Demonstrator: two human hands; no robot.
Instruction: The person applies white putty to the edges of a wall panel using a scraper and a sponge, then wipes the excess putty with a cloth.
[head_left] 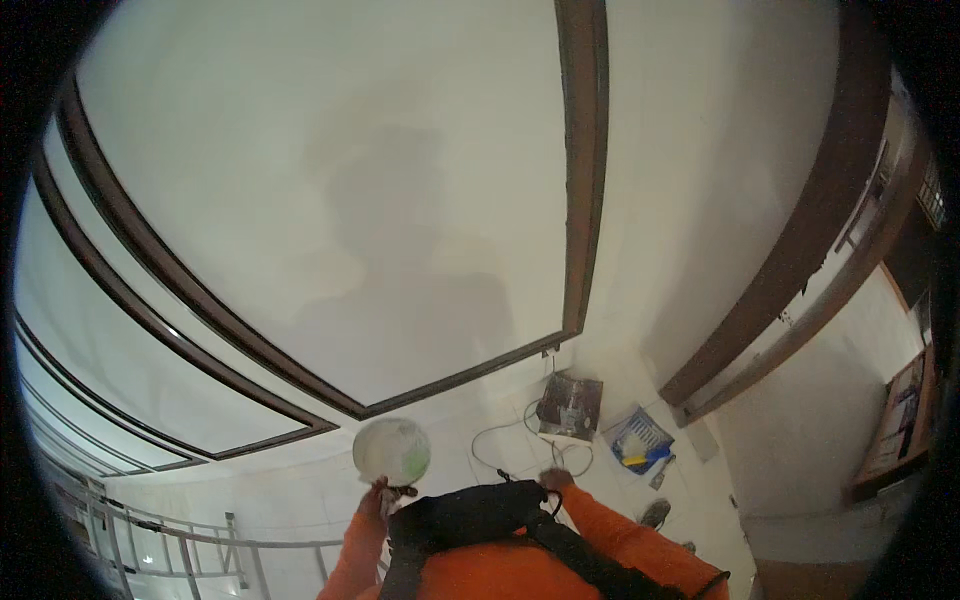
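A round whitish bucket (392, 450) with a pale green patch inside shows just beyond my left hand (378, 498). The fingers of that hand are curled at the bucket's near rim, and they look closed on it. My right hand (557, 478) is at the front of my body, beside the black pack strapped across my chest (475, 515). The pack partly covers it; its fingers are too small and hidden to read. Both arms are in orange sleeves.
A large white wall panel (450, 250) framed in dark moulding rises ahead. A dark, stained box (570, 405) with a looping cable stands at its foot. Right of it lies a blue tray (640, 442) with something yellow. Metal scaffolding or ladder rails (190, 560) are at the lower left.
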